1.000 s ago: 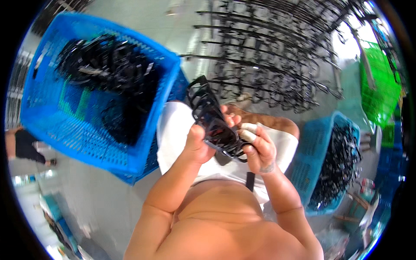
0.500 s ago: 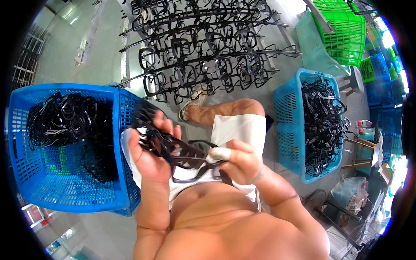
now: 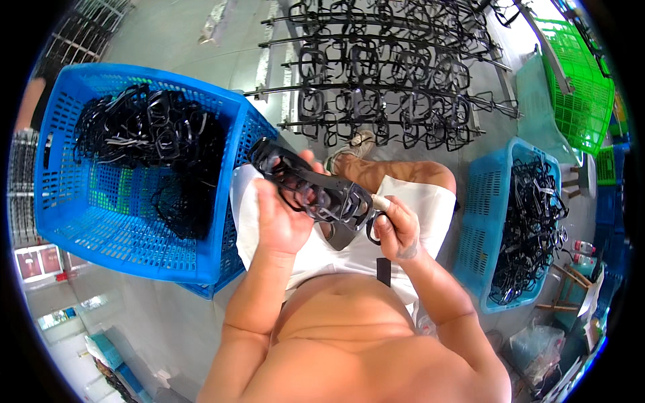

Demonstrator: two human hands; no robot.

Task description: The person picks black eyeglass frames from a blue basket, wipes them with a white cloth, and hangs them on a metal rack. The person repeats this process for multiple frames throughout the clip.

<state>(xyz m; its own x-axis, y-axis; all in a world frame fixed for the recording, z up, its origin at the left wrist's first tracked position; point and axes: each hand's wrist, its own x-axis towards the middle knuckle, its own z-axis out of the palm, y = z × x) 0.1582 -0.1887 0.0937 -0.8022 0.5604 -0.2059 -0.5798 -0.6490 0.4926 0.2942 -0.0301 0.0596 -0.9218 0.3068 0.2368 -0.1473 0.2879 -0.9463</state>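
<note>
A row of black eyeglass frames (image 3: 321, 190), nested against one another, lies across my left hand (image 3: 281, 218) above my lap. The fingers of that hand curl up behind the row and the thumb stands along its near side. My right hand (image 3: 401, 232) is at the row's right end, thumb and fingers pinching the rim of a black eyeglass frame (image 3: 373, 227) there. A pale covering (image 3: 381, 202) wraps one finger of the right hand. Where the end frame meets the others is hard to make out.
On the left stands a blue basket (image 3: 127, 265) partly filled with black frames (image 3: 158, 124). A light-blue basket (image 3: 478, 218) heaped with frames stands right. Ahead, a rack (image 3: 390, 87) carries rows of frames. A green crate (image 3: 578, 80) is far right; a blurred skin-coloured shape (image 3: 29, 104) shows far left.
The view has swung left, so the scene sits further right. My right hand has lifted its frame from below the row up to its right end. My left hand still holds the row.
</note>
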